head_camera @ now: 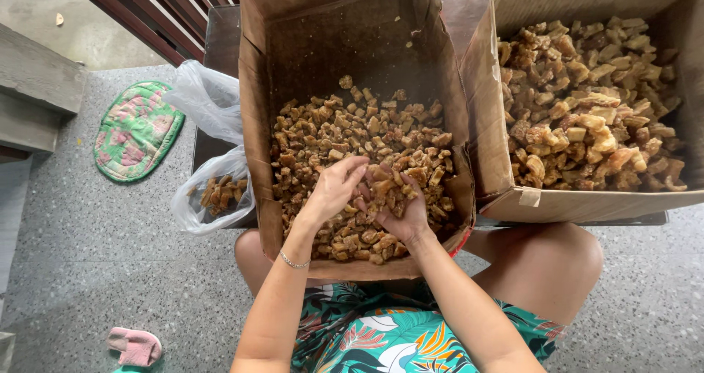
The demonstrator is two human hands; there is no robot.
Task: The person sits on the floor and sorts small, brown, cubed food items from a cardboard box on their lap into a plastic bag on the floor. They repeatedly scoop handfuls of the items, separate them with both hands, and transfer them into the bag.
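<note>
Chunks (389,189) cupped in right hand (400,211)

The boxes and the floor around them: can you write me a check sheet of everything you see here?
Surface: speckled grey floor.
Job's things: middle cardboard box of brown sticky chunks.
Clutter: second box of lighter chunks; clear plastic bag with some chunks.
Grippers: left hand and right hand in the middle box, right palm cupping chunks.
Cables: nothing seen.
Surroundings: green floral mat, pink slipper, dark wooden slats.
</note>
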